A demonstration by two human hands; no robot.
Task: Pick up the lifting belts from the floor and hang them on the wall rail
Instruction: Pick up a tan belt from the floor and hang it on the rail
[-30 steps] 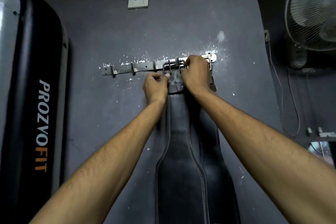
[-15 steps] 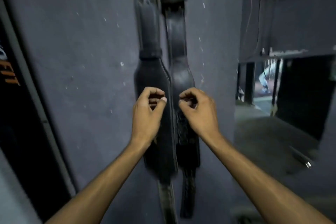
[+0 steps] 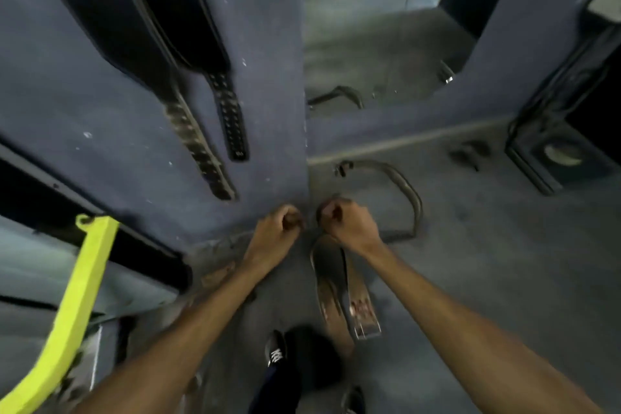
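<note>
Two black lifting belts point(image 3: 188, 54) hang side by side down the dark wall, their studded tails point(image 3: 232, 124) dangling at upper left; the rail is out of view. On the floor by the wall corner lies a dark belt point(image 3: 408, 193) curled on its edge. A shiny brown belt point(image 3: 331, 276) with a metal buckle lies flat near my feet. My left hand point(image 3: 277, 228) and my right hand point(image 3: 347, 222) are both curled into loose fists, close together above the floor belts, holding nothing.
A mirror point(image 3: 376, 44) on the wall to the right reflects the floor. A black speaker box point(image 3: 559, 158) stands at right. A yellow-green bar point(image 3: 77, 296) crosses the lower left, beside a black machine edge point(image 3: 67, 218). My shoe point(image 3: 277, 351) is at the bottom.
My view has swung down from the rail to the floor. Both hands let go of the hung belt and dropped, fists loosely closed, to above the floor belts.
</note>
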